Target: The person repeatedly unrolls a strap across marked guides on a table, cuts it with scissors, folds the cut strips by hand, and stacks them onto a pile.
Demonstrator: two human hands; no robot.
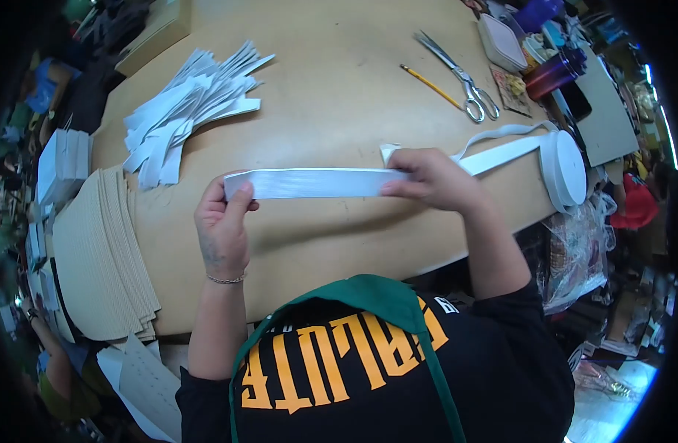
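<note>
A wide white elastic band (pixel 317 184) is stretched level between my two hands, above the table. My left hand (pixel 228 210) pinches its left end between thumb and fingers. At the other end, my right hand (pixel 431 179) grips the band, with a short white piece showing just behind the fingers. From the right hand's side, white strip runs over the table to a roll of white elastic (pixel 563 170) near the right edge. A pile of cut white strips (pixel 195 103) lies at the back left.
Scissors (pixel 464 81) and a yellow pencil (pixel 432 86) lie at the back right, near a dark bottle (pixel 555 74) and a white case (pixel 501 43). Stacked beige curved sheets (pixel 103 251) cover the table's left edge. Another person's arm (pixel 49 343) shows at far left.
</note>
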